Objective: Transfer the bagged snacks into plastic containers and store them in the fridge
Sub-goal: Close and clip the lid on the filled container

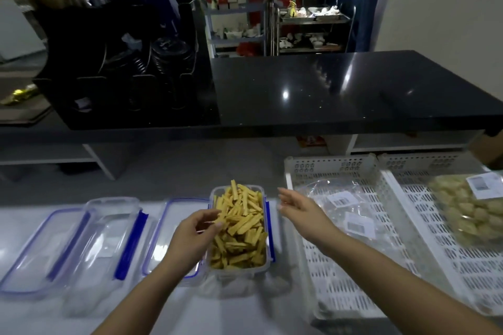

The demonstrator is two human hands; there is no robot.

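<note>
A clear plastic container stands on the white counter, heaped with yellow snack sticks. My left hand hovers at its left edge, fingers curled over the sticks; whether it pinches one I cannot tell. My right hand hangs open just right of the container, holding nothing. An emptied clear bag with barcode labels lies in the nearer white basket. A full bag of pale round snacks lies in the right basket. An empty clear container stands at the left.
Two blue-edged lids lie flat: one at far left, the other partly under my left hand. A raised black countertop runs across behind, with a black organiser on its left. Metal shelves stand far back.
</note>
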